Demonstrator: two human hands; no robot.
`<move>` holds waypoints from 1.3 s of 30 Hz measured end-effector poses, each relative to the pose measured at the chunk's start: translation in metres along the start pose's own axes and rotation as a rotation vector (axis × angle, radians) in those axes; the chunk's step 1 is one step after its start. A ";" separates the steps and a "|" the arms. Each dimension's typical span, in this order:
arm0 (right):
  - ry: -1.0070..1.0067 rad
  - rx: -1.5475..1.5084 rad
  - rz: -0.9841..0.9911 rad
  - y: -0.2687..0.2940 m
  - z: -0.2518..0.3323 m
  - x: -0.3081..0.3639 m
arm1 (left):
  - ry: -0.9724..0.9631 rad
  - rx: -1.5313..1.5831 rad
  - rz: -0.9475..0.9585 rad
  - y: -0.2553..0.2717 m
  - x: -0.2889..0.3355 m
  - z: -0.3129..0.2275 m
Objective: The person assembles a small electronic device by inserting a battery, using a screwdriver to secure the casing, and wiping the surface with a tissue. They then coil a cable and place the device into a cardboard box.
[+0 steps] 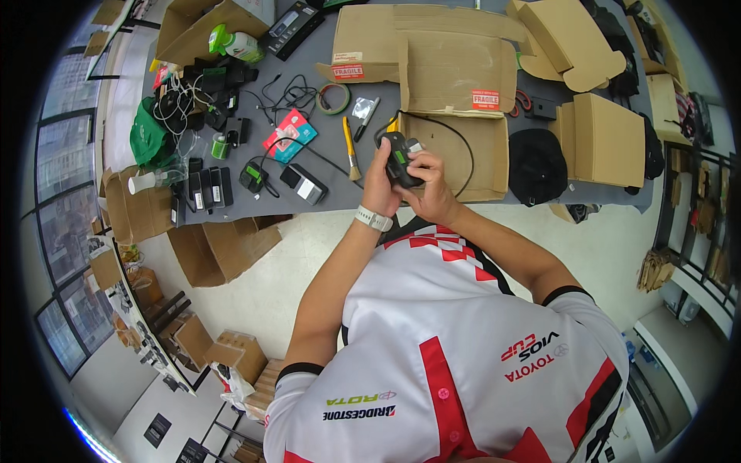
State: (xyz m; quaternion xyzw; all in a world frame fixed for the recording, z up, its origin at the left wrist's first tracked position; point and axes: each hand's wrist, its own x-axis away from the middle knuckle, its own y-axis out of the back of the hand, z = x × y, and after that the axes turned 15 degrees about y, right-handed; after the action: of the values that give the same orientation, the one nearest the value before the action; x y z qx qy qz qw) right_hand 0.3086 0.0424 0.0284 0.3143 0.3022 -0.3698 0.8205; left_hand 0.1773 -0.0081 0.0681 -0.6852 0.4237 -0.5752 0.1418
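The left hand and right hand were closed around a black device with a green patch, gripping it from either side at the near edge of the table. An open cardboard box lay just right of the device; a yellow-handled brush lay left, and a black cap farther right.

Black device, green label, red-white checkered shirt hem, grey tablecloth
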 end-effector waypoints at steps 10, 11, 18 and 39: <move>-0.103 0.146 0.221 0.065 0.010 -0.050 | -0.072 -0.234 -0.112 0.013 0.023 -0.036; -0.076 0.126 0.248 0.064 0.007 -0.053 | -0.062 -0.243 -0.125 0.015 0.023 -0.035; 0.079 0.111 0.458 0.065 -0.003 -0.045 | 0.063 -0.235 -0.177 0.006 0.032 -0.032; -0.042 -0.086 0.622 0.074 -0.013 -0.057 | 0.282 -0.283 -0.186 0.000 0.031 -0.027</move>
State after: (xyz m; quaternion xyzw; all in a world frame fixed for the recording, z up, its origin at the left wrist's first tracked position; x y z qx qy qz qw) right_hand 0.3338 0.1147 0.0834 0.3487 0.1899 -0.0943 0.9130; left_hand 0.1521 -0.0226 0.0970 -0.6474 0.4507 -0.6106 -0.0701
